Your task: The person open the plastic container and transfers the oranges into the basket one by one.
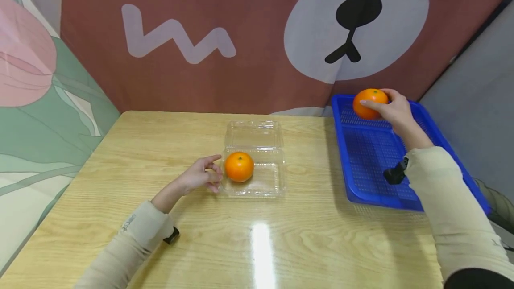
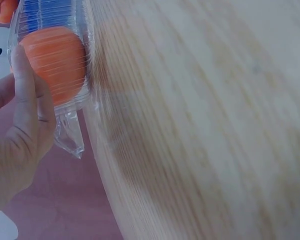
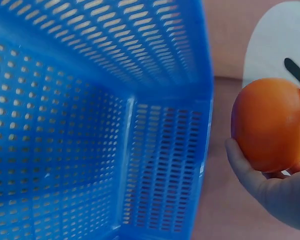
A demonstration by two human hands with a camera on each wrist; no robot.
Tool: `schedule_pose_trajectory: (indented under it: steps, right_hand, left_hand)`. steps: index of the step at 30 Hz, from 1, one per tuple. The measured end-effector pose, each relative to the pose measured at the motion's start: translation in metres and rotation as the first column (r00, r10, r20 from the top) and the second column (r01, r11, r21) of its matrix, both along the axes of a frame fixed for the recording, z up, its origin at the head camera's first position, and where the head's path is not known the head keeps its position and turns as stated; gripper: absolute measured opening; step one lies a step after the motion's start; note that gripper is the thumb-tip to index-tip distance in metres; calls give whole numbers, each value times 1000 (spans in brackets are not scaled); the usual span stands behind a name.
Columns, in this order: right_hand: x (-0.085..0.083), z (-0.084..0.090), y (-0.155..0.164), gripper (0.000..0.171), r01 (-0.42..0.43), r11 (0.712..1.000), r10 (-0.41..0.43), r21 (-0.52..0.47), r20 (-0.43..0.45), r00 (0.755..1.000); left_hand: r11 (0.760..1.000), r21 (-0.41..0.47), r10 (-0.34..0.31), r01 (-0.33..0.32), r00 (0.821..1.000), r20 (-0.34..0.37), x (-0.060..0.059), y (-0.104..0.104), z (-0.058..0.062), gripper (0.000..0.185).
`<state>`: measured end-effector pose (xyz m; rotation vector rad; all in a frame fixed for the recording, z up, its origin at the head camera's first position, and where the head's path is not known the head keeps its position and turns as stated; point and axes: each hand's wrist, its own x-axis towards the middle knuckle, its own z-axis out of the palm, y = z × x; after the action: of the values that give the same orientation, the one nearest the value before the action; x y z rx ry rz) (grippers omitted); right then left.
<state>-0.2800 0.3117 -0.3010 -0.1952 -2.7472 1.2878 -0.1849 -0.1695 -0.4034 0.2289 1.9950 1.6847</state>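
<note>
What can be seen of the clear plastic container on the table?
The clear plastic container is a thin, transparent clamshell, lying open near the middle of the wooden table. Its hinged lid lies flat behind the base. One orange sits in the base's left side; the rest is bare. The left hand rests at its left edge, fingers against the wall.

Bare tabletop [image 1: 305, 235] between clamshell box [image 1: 254, 159] and blue basket [image 1: 373, 155]; passage open
</note>
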Motion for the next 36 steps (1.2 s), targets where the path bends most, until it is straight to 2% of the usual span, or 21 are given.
schedule_pose_trajectory:
  steps: [8, 16, 24, 36]
  right_hand:
    - [-13, -18, 2, 90, -19, 999, 18, 46, 22, 1000]
    - [-18, -25, 6, 92, -46, 997, 44, 57, 38, 998]
    - [-31, -32, 9, 94, -112, 991, 108, 72, 57, 993]
    - [-35, -52, 16, 95, -81, 990, 70, 112, 97, 993]
  left_hand:
    - [1000, 7, -1, 1, 1000, 1, 1, -3, -3, 71]
    - [1000, 2, 4, -4, 1000, 4, 0, -1, -3, 70]
    - [1000, 11, 9, -9, 1000, 5, 0, -1, -3, 71]
    - [1000, 8, 6, -6, 1000, 5, -2, 1, -2, 72]
